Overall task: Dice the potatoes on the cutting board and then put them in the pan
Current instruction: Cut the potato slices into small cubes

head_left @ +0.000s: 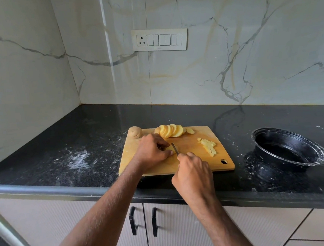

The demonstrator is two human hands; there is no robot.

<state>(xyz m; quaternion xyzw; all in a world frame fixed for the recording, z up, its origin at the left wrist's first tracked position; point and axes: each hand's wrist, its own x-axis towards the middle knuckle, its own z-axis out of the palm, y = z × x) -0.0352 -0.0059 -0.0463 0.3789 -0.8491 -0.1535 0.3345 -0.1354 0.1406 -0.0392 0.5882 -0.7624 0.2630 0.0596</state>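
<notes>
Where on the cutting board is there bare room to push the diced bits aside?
Bare wood lies on the board between the diced pile and slices, and along its near edge by the hole. Crowded: the middle, where left hand and right hand work the knife.

Cutting board (198, 155): light orange-tan wood, faint paler wear marks. Potato slices (171, 131): pale yellow, thin tan skin at the edges. Diced pieces (209, 147): the same pale yellow. Whole potato (135, 132): dull beige-brown, small dark specks. Knife blade (175, 148): grey metal. Pan (287, 148): black, rim streaked white. Table (81, 141): black stone, finely speckled — smeared with white powder in patches. Wall (229, 59): white marble pattern, grey veins and faint ochre streaks. Switch plate (159, 39): off-white. Cabinet doors (185, 237): pale beige, fine ribbing — black handles (133, 220).
</notes>
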